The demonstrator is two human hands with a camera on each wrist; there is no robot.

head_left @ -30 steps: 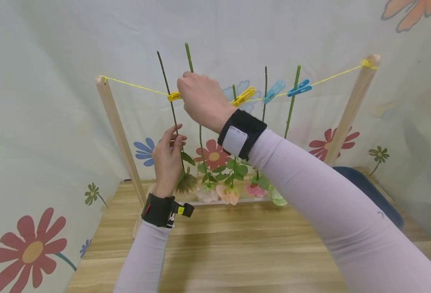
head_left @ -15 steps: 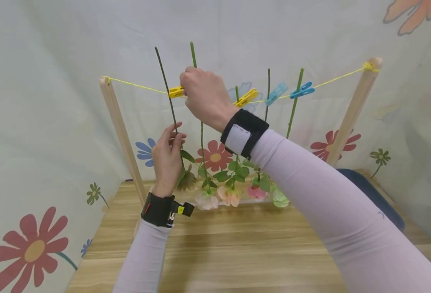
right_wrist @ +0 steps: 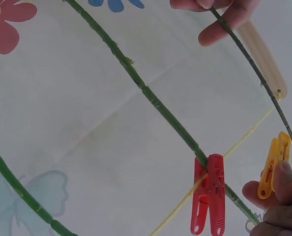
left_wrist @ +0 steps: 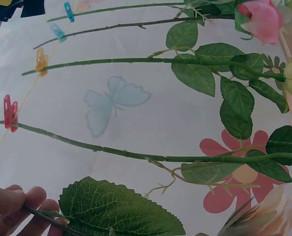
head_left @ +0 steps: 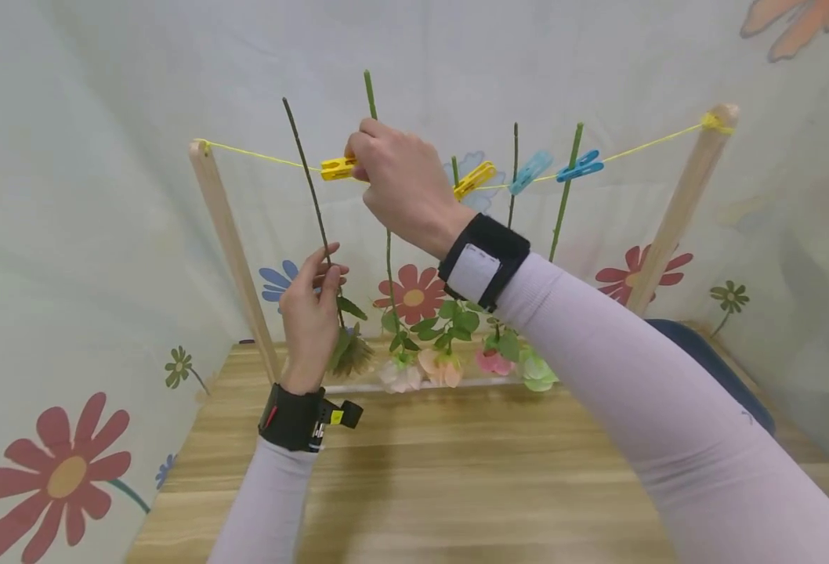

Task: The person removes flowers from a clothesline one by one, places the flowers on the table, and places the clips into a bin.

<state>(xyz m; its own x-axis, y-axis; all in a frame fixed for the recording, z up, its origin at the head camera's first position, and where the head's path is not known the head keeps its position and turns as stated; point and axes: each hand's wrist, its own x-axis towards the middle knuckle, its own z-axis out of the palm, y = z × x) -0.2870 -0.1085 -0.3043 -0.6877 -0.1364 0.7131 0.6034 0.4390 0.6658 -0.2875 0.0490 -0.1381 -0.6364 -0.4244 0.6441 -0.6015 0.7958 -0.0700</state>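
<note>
Nearest, the right sleeve crosses over the wood-grain counter. The left hand grasps the dark-stemmed flower between thumb and fingers, just above a green leaf. The flower is upside down, its bare stem rising above the hand and leaning left, its brownish head below, beside the wrist. The right hand, higher up, pinches a yellow clothespin. In the head view the clothespin's tip points at the stem, just beside it and apart from it.

Next to the right hand, a red clothespin holds a green stem on the yellow line. The right hand and wrist block this clothespin and part of the line from the head view. Further right hang three more inverted flowers, at a second yellow clothespin, a pale blue clothespin and a blue clothespin.

The line is tied to a left post and a right post, both wooden. Behind stands a pale backdrop with printed flowers.
</note>
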